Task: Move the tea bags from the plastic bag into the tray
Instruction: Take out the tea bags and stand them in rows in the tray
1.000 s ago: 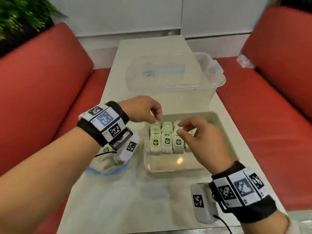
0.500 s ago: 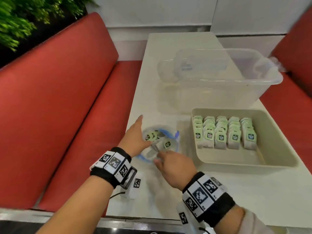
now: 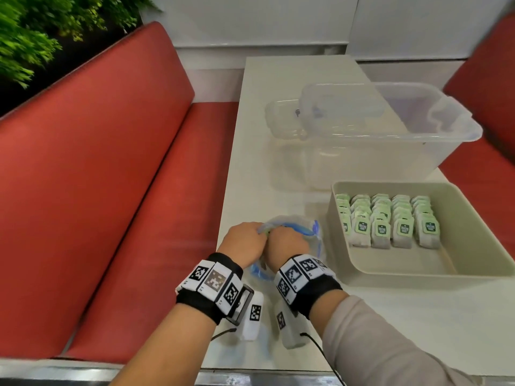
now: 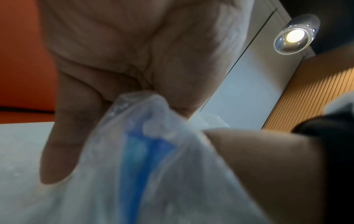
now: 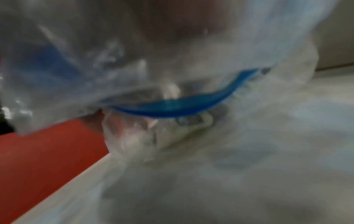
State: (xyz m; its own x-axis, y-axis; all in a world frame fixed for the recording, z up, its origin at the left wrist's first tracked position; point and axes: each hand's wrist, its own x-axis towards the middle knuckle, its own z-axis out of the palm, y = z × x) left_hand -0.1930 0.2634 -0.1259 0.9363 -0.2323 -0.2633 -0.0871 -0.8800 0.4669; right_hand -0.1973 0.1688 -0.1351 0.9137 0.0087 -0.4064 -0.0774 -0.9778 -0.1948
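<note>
A: Any writing legible on the tea bags (image 3: 387,218)?

B: Each front bag in the tray (image 3: 473,263) carries a green tag with white lettering, too small to read. They stand upright in five rows at the tray's far end. The wrist bands show black-and-white square codes, no words.

A: And the plastic bag (image 3: 303,227)?

B: On the tabletop (image 3: 250,135), just left of the tray, clear with a blue strip at its mouth. The left wrist view shows the left hand (image 3: 245,240) pinching a bunch of the plastic. The right hand (image 3: 287,246) is curled at the bag's mouth, but whether it holds anything I cannot tell; its wrist view is blurred plastic, with one bag's label dimly behind.

A: What differs from half a second ago?

B: Then the left hand lay flat beside the bag with fingers straight, and the right was reaching in. Now both are bunched together on it. A clear tub (image 3: 390,129) sits behind the tray.
</note>
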